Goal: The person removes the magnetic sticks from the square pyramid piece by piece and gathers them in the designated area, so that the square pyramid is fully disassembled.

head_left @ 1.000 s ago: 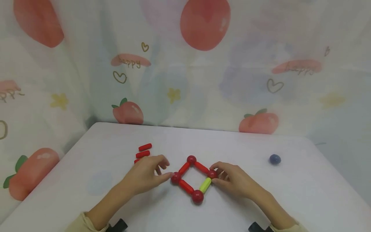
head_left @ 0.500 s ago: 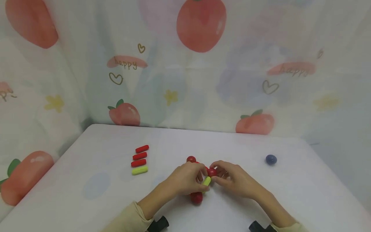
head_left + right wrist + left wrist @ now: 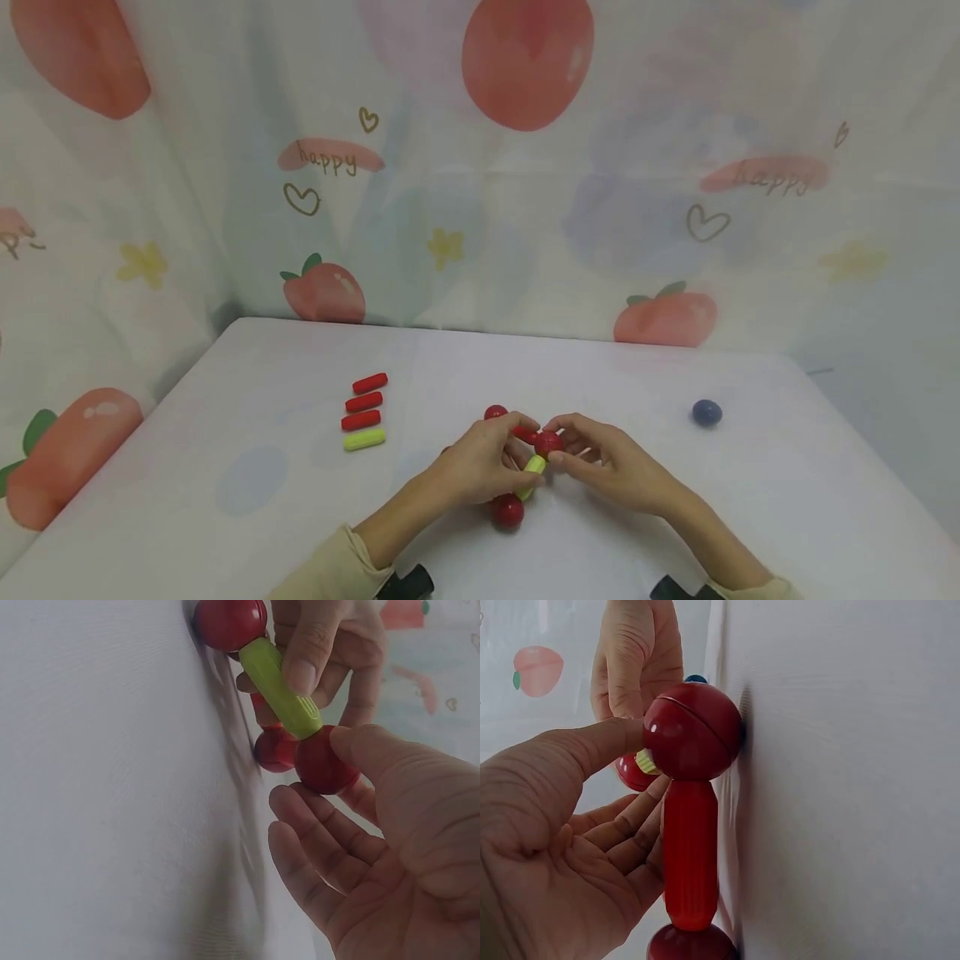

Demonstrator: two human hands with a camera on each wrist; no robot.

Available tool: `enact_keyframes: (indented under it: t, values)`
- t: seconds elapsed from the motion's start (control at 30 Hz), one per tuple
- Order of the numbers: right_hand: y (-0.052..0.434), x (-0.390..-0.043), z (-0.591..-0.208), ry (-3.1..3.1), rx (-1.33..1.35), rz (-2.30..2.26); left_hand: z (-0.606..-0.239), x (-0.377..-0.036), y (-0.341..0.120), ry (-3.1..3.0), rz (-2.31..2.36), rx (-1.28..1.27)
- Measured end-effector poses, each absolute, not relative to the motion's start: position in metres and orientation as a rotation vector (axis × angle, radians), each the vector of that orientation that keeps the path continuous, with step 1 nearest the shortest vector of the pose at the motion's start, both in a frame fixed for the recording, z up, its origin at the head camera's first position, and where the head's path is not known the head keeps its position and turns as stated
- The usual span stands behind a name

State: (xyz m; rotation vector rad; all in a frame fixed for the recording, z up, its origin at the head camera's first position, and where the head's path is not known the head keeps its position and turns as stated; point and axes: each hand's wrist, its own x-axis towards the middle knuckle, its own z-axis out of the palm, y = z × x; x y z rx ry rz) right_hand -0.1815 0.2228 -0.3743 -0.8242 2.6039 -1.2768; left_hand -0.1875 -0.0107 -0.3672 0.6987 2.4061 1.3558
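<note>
Magnetic rod-and-ball frame of red plastic rods, red balls and one yellow-green rod (image 3: 517,467), lying low in the centre of the head view on the white bench (image 3: 675,517) and partly hidden under both hands. Left hand (image 3: 480,471): thumb and forefinger pinch the yellow-green plastic rod (image 3: 533,473) at mid-length, the thumb pressing its upper face in the right wrist view (image 3: 281,686). Right hand (image 3: 611,467): thumb and fingertips pinch the red plastic ball (image 3: 547,442) at the rod's upper end, the remaining fingers loosely spread beneath it. A second red ball (image 3: 507,510) caps the rod's lower end, nearest the viewer; the left wrist view shows it joined to a red rod (image 3: 690,851).

Judged step: working the joint between green rod and upper ball, either seating or parting it; which cannot be told. The next move would call for a steady hold on the ball while the rod is turned or drawn, lest the other joints slip.

Left of centre: three loose red rods (image 3: 365,402) and a loose yellow-green rod (image 3: 364,439) in a column. Right: small blue ball (image 3: 707,412), well apart.
</note>
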Motion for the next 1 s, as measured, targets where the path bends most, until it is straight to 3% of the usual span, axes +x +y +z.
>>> enact_keyframes:
  t: [1.0]
  values:
    - [0.2258, -0.1797, -0.3730, 1.953, -0.796, -1.598, -0.3624, -0.1856, -0.0113, 2.513, 1.218, 0.875]
